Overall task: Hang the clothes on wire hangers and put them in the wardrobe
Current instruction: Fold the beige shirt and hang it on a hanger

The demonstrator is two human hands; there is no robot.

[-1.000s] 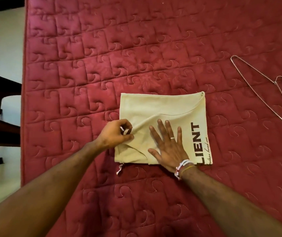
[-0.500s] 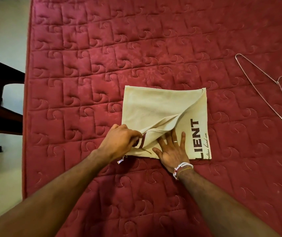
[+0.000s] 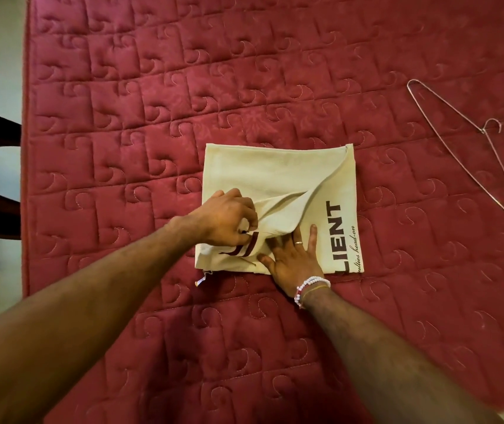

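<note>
Through the head camera, your left hand [image 3: 229, 218] pinches the top layer of the folded cream shirt [image 3: 275, 169], fingers curled tight on a lifted fold. Just right of that pinch, your right hand [image 3: 293, 258] lies flat on the layer beneath. Its fingers are straight and their tips are hidden under the raised cloth, so they seem to press there. The shirt rests on the red quilted mattress [image 3: 152, 87], dark lettering showing right of your flat hand. The wire hanger [image 3: 483, 131] lies well apart, far right and beyond both hands, untouched.
</note>
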